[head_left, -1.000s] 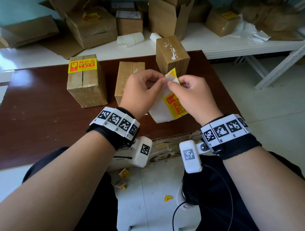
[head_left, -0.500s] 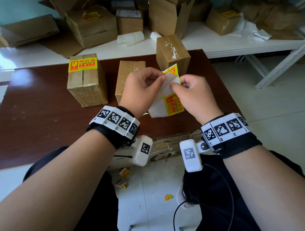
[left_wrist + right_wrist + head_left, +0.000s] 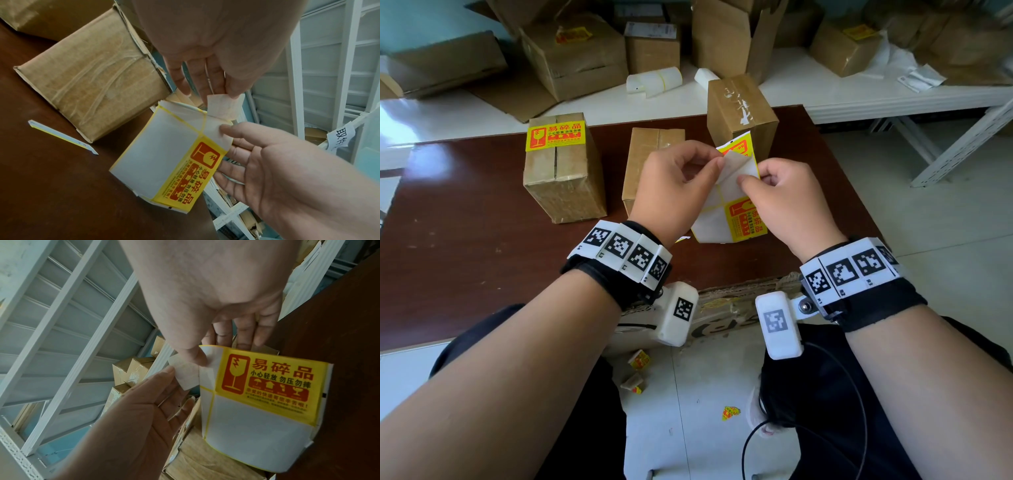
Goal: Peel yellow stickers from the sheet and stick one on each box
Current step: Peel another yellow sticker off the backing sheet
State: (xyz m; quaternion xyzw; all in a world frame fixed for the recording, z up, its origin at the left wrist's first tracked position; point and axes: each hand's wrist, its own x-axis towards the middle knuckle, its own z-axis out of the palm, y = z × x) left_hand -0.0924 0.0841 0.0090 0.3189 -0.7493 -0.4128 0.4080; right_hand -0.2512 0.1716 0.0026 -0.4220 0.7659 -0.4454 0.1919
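I hold the sticker sheet (image 3: 717,222) above the brown table (image 3: 465,240), between both hands. My left hand (image 3: 719,164) pinches a lifted sticker corner (image 3: 224,104), white underside showing. My right hand (image 3: 743,180) pinches the sheet's backing with its thumb (image 3: 195,356) on top. One yellow sticker (image 3: 267,379) is still flat on the sheet, beside empty slots. Three cardboard boxes stand beyond my hands: the left box (image 3: 561,181) carries a yellow sticker (image 3: 556,135), while the middle box (image 3: 650,150) and the upright right box (image 3: 739,109) show none.
A white shelf (image 3: 859,99) behind the table holds several more boxes and label rolls (image 3: 654,82). A thin backing strip (image 3: 61,136) lies on the table. Sticker scraps (image 3: 731,413) lie on the floor by my legs. A white metal rack leg (image 3: 962,144) stands to the right.
The sheet has risen and tilted more upright. My hands have drawn slightly apart and the sticker corner in my left fingers has lifted further off the backing.
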